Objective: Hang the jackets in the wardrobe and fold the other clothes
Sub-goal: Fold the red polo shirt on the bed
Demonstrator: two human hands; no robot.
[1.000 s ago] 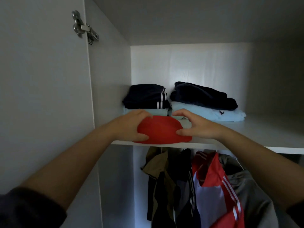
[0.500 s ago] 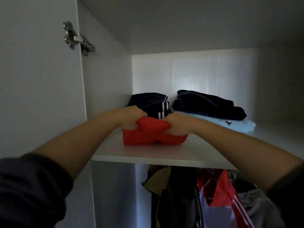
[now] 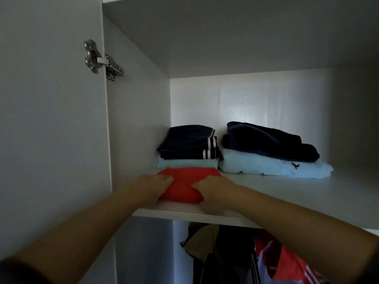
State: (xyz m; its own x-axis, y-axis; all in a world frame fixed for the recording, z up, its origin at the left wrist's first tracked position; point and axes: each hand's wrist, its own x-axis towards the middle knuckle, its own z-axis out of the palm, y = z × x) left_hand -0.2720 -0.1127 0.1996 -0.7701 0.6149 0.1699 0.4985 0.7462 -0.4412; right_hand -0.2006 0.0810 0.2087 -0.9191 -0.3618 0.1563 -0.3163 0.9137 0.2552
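Red garment (image 3: 184, 185) lies deeper on white shelf (image 3: 297, 193), just before folded stack (image 3: 187, 163)

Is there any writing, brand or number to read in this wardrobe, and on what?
No readable words or numbers anywhere.
Small dark emblem on the right light blue folded garment: too small to make out.
White stripes on the dark folded garment and the hanging red jacket: pattern only.
Red folded garment, gripped by left hand and right hand: plain.
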